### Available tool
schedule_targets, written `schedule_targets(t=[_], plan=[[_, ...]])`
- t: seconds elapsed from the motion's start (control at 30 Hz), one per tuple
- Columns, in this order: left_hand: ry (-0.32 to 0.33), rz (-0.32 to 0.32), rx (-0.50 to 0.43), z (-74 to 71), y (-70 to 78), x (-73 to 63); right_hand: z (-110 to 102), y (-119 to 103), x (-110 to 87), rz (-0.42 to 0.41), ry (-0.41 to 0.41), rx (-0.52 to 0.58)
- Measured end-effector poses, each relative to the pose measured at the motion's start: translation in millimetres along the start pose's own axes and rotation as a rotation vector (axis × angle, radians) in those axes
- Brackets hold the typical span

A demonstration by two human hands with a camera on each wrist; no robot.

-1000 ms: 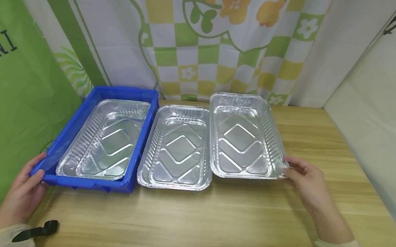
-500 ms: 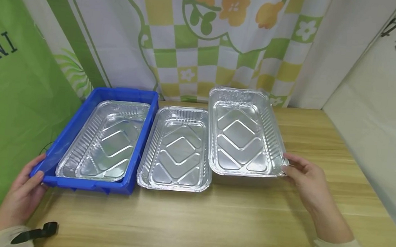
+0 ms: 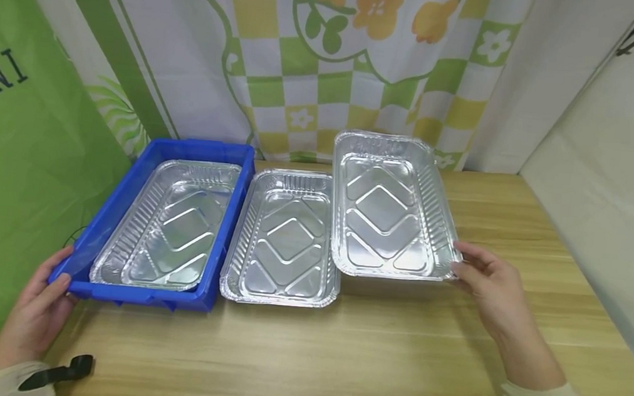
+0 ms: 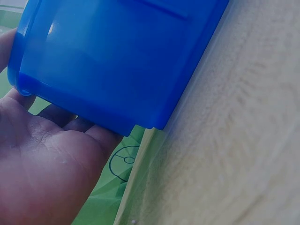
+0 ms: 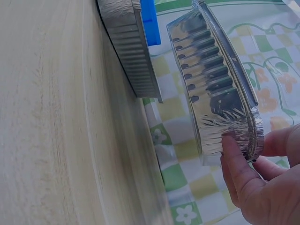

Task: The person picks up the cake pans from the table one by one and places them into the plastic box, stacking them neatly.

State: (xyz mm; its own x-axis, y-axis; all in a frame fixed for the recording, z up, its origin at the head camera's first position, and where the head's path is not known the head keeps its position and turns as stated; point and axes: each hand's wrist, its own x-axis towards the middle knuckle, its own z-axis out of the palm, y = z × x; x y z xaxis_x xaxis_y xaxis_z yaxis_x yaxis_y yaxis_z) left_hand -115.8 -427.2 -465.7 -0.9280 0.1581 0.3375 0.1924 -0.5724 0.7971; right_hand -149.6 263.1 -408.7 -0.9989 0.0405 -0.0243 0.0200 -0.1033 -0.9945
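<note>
My right hand (image 3: 487,288) pinches the near right corner of a foil tray (image 3: 381,210). In the right wrist view this foil tray (image 5: 206,70) hangs above the table, thumb and fingers on its rim. A second foil tray (image 3: 289,239) rests on the table to its left, overlapped a little by the raised one in the head view. At the left, my left hand (image 3: 38,306) grips the near left corner of a blue plastic bin (image 3: 141,296). Inside that bin lies a third foil tray (image 3: 187,227). The left wrist view shows fingers behind the bin's wall (image 4: 103,61).
The wooden table (image 3: 303,360) extends in front of the trays and to the right. A patterned curtain (image 3: 326,92) hangs close behind its back edge. Green cloth (image 3: 21,153) borders the left side, and a pale sheet (image 3: 625,168) the right.
The right foil tray has risen slightly and shifted a little left and toward the curtain, my right hand moving with it. My left hand, the bin and the other trays stay put.
</note>
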Motion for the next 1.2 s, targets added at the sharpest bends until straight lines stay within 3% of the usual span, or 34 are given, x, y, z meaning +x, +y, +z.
schedule_targets(t=[0.47,0.73,1.2], plan=[[0.004,0.006,-0.024,0.1,0.7,-1.0,11,-3,1.6,-0.003,-0.003,0.003],[0.008,-0.014,-0.061,-0.5,0.3,0.1,20,-4,3.7,-0.045,-0.02,0.043],[0.012,-0.015,-0.022,0.8,1.2,0.3,32,-4,6.1,-0.035,-0.03,0.002]])
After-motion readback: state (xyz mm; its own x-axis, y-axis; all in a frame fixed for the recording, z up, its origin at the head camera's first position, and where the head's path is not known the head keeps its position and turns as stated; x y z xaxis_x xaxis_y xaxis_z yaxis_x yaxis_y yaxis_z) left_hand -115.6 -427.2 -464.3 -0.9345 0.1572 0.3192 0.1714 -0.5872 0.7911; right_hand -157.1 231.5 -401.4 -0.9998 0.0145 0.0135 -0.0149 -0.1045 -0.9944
